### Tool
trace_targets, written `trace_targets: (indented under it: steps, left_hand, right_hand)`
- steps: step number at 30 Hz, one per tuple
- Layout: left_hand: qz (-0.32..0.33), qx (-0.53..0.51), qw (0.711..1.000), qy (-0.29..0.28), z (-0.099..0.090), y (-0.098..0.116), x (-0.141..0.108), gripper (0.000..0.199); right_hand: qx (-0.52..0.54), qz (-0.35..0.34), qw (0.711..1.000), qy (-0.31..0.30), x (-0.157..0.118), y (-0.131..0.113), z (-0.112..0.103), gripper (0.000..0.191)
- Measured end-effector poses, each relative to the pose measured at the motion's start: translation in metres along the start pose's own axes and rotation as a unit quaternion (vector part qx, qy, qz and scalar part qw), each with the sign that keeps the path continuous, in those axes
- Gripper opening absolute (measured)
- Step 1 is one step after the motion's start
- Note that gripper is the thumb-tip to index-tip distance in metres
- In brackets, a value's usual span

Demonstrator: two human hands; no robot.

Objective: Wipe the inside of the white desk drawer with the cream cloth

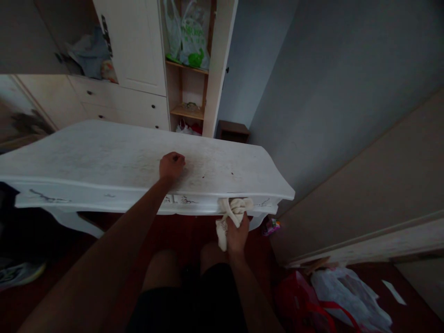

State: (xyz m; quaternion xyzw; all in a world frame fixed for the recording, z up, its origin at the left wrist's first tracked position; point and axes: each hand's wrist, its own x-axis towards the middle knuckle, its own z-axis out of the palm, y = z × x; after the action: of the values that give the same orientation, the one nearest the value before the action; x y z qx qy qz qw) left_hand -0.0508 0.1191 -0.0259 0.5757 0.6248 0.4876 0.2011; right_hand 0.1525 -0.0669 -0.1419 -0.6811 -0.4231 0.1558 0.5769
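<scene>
Our right hand [237, 233] grips a crumpled cream cloth [233, 210] at the drawer front [185, 200], just under the near edge of the tabletop [104, 143], toward its right end. Our left hand [172, 165] is curled into a fist around the middle of the tabletop; we cannot tell whether it holds anything. We judge the step in hand to be wiping that front; the next move seems to call for steady pressure below the tabletop's edge.

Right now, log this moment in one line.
left hand: curled, over white table | right hand: gripping cream cloth | cloth: at table's front
</scene>
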Motion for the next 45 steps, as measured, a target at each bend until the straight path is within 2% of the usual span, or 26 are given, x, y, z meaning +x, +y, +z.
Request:
trace_targets:
  steps: [2,6,9,14,19,23,27,31,35,39,45]
  left_hand:
    - [0.004,-0.002,1.0,0.003,0.001,-0.001,0.001,0.018]
    - [0.013,0.007,1.0,0.004,0.001,-0.002,0.002,0.021]
    - [0.017,0.014,1.0,-0.002,0.001,-0.001,0.001,0.021]
    - [0.019,0.018,1.0,-0.003,0.001,-0.001,-0.001,0.022]
    - [0.013,0.035,0.999,-0.007,0.001,0.0,-0.002,0.024]
    - [0.018,0.053,0.998,-0.013,0.001,0.002,-0.002,0.024]
    - [0.021,0.048,0.999,-0.01,0.0,0.002,-0.002,0.023]
    - [0.022,0.047,0.999,-0.013,0.001,0.002,-0.002,0.023]
    - [0.024,0.046,0.999,-0.012,0.001,0.001,-0.002,0.023]
    - [0.019,0.036,0.999,-0.01,0.0,0.002,-0.003,0.023]
    - [0.023,0.031,0.999,-0.014,-0.001,0.002,-0.002,0.022]
  right_hand:
    - [-0.057,-0.036,0.997,0.042,0.008,-0.011,-0.01,0.044]
    - [-0.137,-0.082,0.987,0.009,0.02,-0.037,-0.01,0.046]
    - [-0.173,-0.093,0.98,-0.022,0.007,-0.051,0.006,0.049]
    - [-0.225,-0.083,0.965,-0.107,-0.033,-0.07,0.043,0.048]
    - [-0.243,-0.12,0.955,-0.121,-0.056,-0.078,0.077,0.05]
    - [-0.291,-0.202,0.921,-0.164,-0.066,-0.073,0.093,0.047]
    - [-0.324,-0.284,0.874,-0.224,-0.068,-0.067,0.099,0.061]
    - [-0.352,-0.312,0.844,-0.259,-0.061,-0.061,0.091,0.063]
    - [-0.374,-0.337,0.81,-0.301,-0.047,-0.049,0.072,0.062]
    - [-0.395,-0.349,0.784,-0.327,-0.031,-0.033,0.048,0.067]
    - [-0.461,-0.332,0.761,-0.314,-0.005,-0.005,0.002,0.069]
